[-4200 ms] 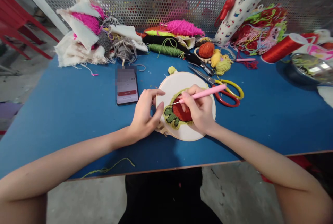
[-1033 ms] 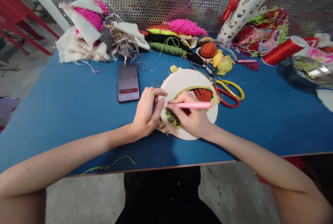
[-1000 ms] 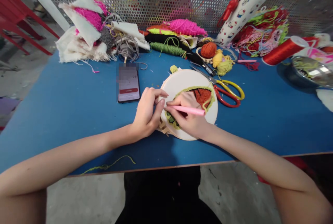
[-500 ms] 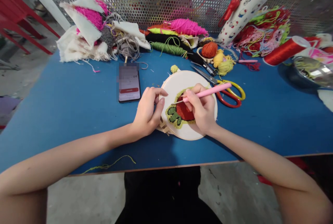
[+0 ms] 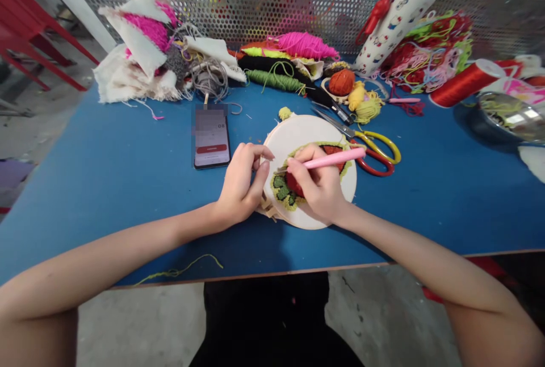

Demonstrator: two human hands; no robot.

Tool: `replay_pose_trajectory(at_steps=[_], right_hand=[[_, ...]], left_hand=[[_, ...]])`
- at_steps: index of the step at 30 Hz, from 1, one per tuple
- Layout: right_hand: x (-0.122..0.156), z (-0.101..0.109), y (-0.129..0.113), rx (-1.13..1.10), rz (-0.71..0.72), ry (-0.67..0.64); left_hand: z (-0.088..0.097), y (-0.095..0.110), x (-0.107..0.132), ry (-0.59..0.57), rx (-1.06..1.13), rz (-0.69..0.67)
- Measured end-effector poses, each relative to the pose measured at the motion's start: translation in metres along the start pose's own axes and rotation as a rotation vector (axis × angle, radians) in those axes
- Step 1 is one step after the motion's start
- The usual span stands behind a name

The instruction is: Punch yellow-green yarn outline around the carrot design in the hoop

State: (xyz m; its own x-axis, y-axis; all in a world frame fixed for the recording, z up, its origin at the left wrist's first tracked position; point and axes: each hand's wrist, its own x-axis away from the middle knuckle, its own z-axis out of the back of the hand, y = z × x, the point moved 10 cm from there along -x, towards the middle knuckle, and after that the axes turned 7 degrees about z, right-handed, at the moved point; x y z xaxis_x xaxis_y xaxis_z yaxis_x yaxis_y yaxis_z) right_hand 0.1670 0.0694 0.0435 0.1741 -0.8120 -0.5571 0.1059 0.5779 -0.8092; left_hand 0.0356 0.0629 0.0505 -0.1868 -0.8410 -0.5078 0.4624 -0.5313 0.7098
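A round embroidery hoop point(image 5: 317, 126) with white cloth lies on the blue table. Its looped yarn design is red and green with a black outline and a yellow-green border. My right hand point(image 5: 321, 185) pinches a pink punch needle point(image 5: 340, 158) like a pen. The metal tip is down at the yellow-green border, above the green leaf shape. At the hoop's left rim, my left hand point(image 5: 242, 182) rests with curled fingers, gripping the edge; some fingers are hidden. Yellow-green yarn runs near the tool's back end.
Scissors point(image 5: 374, 151) with red and yellow handles lie right of the hoop, and a phone point(image 5: 212, 137) left of it. Behind are yarn skeins point(image 5: 304, 44), cloth scraps point(image 5: 140, 66), a patterned tumbler point(image 5: 394, 26), a red thread spool point(image 5: 466, 83) and a metal bowl point(image 5: 511, 117).
My right hand and the punch needle have shifted left, bringing the tip a little further along the border and uncovering the red area's right side. My left hand stays in place.
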Motion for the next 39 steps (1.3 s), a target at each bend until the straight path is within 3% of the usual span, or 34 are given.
replay_pose_trajectory(at_steps=[6,16,19,24,32,39], right_hand=[[0.005,-0.007,-0.02,0.255,0.21,-0.076],[-0.001,-0.017,-0.016,0.329,0.143,-0.147],[0.0,-0.011,-0.003,0.133,0.012,-0.091],[0.003,0.007,0.015,-0.246,-0.171,0.129],[-0.002,0.014,0.013,-0.298,-0.176,0.225],[0.003,0.007,0.012,-0.185,-0.137,0.115]], left_hand=[[0.002,0.001,0.001,0.014,0.009,-0.006],[0.001,0.001,0.002,0.019,0.042,-0.022],[0.002,-0.001,0.001,0.02,0.052,-0.006],[0.001,-0.002,0.001,0.007,0.049,-0.001],[-0.001,-0.004,0.002,-0.007,0.059,0.024],[0.0,-0.003,0.002,-0.011,0.049,0.033]])
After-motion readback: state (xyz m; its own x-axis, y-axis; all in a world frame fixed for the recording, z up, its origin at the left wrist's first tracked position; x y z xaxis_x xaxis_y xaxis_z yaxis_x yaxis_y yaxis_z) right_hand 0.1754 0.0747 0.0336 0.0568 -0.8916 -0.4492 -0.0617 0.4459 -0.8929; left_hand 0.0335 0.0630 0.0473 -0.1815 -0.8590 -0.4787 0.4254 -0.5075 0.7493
